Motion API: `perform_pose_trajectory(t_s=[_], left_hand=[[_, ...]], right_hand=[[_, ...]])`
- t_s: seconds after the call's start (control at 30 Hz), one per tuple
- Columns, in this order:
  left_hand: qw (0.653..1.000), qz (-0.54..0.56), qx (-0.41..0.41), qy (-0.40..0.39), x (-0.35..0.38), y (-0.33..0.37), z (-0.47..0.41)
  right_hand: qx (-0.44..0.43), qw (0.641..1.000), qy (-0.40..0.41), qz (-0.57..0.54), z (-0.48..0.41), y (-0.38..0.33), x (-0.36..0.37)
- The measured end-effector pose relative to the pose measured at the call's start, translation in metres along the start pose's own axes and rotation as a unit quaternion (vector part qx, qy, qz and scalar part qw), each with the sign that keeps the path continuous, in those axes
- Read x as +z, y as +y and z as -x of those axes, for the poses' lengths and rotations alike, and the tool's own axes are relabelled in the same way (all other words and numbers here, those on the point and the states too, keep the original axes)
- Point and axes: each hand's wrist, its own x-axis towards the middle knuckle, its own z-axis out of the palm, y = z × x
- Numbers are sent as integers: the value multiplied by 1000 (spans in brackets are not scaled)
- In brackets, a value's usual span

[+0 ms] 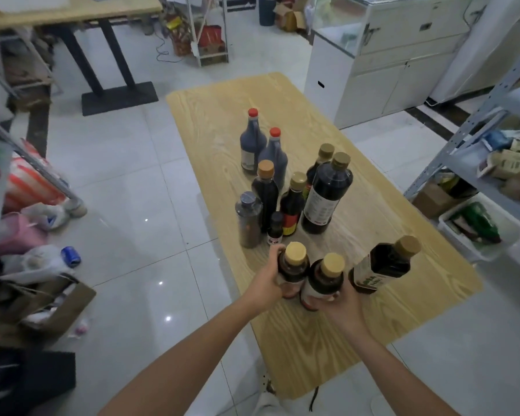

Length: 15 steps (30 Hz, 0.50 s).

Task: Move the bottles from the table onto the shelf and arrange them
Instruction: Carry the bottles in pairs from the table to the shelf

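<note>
A low wooden table (373,310) carries several dark sauce bottles in a cluster. My left hand (267,283) grips a dark bottle with a tan cap (293,265) near the table's front. My right hand (342,307) holds two tan-capped bottles: one upright (324,277) and one tilted to the right (382,265). Behind them stand two red-capped bottles (252,139), a big dark bottle with a white label (327,193), a grey-capped jar (248,219) and other smaller ones. A grey metal shelf (475,121) stands at the right.
The shelf at the right holds packets and a white bin (451,226) below. Another rack (0,187) with bags, boxes and clutter on the floor is at the left. A white cabinet (373,70) stands behind the table, a black-legged desk (72,13) far left.
</note>
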Motion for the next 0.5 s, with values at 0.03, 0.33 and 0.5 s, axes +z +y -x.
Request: perform_pose_trajectory(t_s=[0.03, 0.33, 0.5], left_hand=[[1000, 9, -4, 7, -7, -3, 7], [981, 89, -42, 169, -114, -48, 122], [936, 106, -36, 334, -200, -55, 235]], right_hand=[[-7, 1000, -13, 9, 1, -2, 5], [-61, 975, -212, 27, 30, -71, 126], [-149, 929, -337, 37, 77, -153, 234]])
